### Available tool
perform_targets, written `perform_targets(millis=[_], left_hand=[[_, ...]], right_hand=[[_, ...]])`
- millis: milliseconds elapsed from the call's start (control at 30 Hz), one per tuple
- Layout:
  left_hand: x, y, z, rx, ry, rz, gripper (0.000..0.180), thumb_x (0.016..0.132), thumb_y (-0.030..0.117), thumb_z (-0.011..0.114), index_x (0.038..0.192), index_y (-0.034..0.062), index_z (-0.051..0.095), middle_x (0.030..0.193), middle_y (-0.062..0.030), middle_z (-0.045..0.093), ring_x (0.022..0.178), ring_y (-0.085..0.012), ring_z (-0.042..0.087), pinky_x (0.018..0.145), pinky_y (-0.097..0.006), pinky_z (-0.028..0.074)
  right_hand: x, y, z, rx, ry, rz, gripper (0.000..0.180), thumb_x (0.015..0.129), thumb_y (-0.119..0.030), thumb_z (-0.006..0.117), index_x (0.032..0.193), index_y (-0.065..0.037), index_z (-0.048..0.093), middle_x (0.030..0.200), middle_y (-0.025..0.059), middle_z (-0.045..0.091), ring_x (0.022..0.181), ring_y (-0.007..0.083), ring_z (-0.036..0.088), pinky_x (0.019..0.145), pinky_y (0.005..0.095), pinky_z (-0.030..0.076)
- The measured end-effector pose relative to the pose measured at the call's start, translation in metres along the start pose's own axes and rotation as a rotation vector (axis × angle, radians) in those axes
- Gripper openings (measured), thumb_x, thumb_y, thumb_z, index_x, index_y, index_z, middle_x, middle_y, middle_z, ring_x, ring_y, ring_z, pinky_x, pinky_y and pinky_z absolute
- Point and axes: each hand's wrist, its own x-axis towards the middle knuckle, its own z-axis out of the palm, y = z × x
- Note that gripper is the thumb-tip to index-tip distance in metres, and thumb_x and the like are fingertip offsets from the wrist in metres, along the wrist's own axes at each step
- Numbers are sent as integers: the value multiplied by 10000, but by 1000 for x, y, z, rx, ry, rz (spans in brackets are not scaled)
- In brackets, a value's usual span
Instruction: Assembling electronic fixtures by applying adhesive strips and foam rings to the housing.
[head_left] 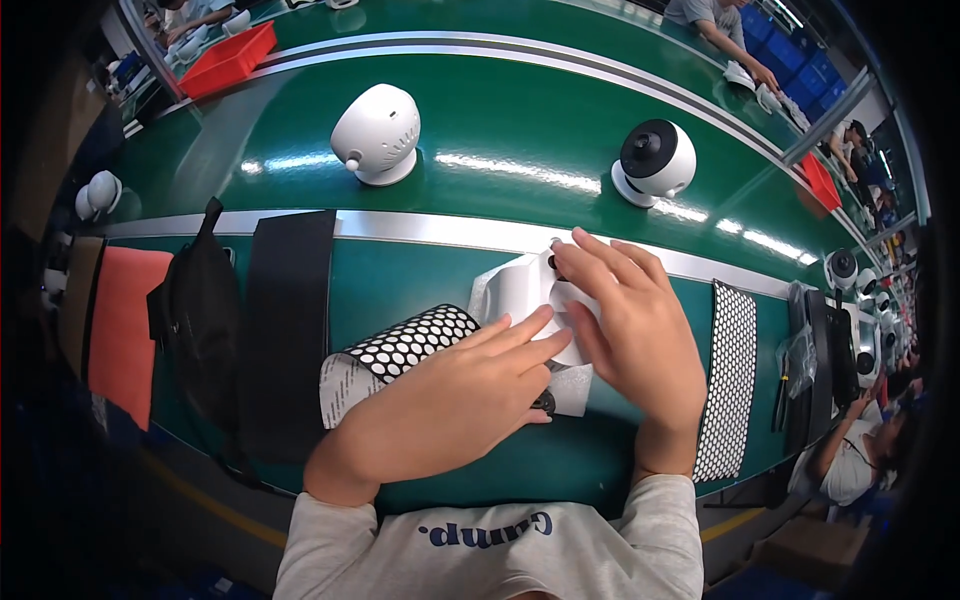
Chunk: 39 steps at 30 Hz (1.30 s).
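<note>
A white plastic camera housing (512,292) lies tipped on a white foam sheet (572,392), just in front of the metal strip. My left hand (470,395) reaches across its near side, fingers extended over the white shell and thumb lower down by a small dark round part (544,402). From the right, my right hand (640,325) bends its fingers over the far end, close to a small dark spot. Its thumb rests against the shell. Both hands hold the housing, and their backs hide much of it. Beside my left wrist curls a black sheet with white dots (415,340).
White ball-shaped cameras (385,135) (660,160) stand on the green belt (510,120) beyond the metal strip. A dotted sheet (728,380) lies right; a black pouch (200,320), dark mat (288,330) and orange sheet (122,330) lie left. Other people work around the line.
</note>
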Motion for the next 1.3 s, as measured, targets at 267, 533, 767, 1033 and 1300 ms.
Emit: perform_targets(millis=[267, 533, 767, 1033, 1300], left_hand=[[-19, 4, -13, 97, -26, -28, 223, 651, 162, 661, 695, -2, 517, 1171, -108, 485, 1138, -251, 420, 873, -348, 389], [-33, -1, -20, 122, 21, -46, 234, 644, 178, 665, 721, -2, 537, 1138, -103, 517, 1096, -234, 466, 845, -331, 403], [-40, -7, -24, 118, 23, -41, 236, 647, 185, 661, 723, -3, 538, 1131, -101, 523, 1094, -220, 470, 837, -322, 410], [-46, -13, -29, 197, 28, -43, 233, 660, 193, 652, 736, 0, 546, 1109, -90, 536, 1089, -209, 474, 833, -312, 412], [-58, -22, -51, 124, 92, -78, 218, 645, 187, 677, 747, 15, 589, 879, -79, 618, 848, -194, 592, 678, -296, 469]], right_hand=[[-3, 23, -5, 633, -4, 359, 108, 793, -21, 524, 881, 32, 489, 821, 126, 611, 765, 207, 614, 672, 279, 476], [13, 14, 4, 710, -136, 431, 98, 795, -35, 539, 813, 60, 549, 747, 50, 582, 680, 83, 531, 658, 225, 451], [17, 4, 7, 607, -113, 384, 106, 770, -36, 552, 810, 57, 584, 708, 101, 607, 620, 135, 569, 593, 253, 463], [9, -42, 23, -139, 0, 209, 252, 703, -22, 532, 951, 18, 554, 752, 94, 536, 659, 226, 557, 548, 325, 467], [17, -55, 9, -245, -70, 169, 423, 699, -12, 522, 1120, 0, 487, 1146, 169, 485, 975, 302, 508, 824, 352, 409]])
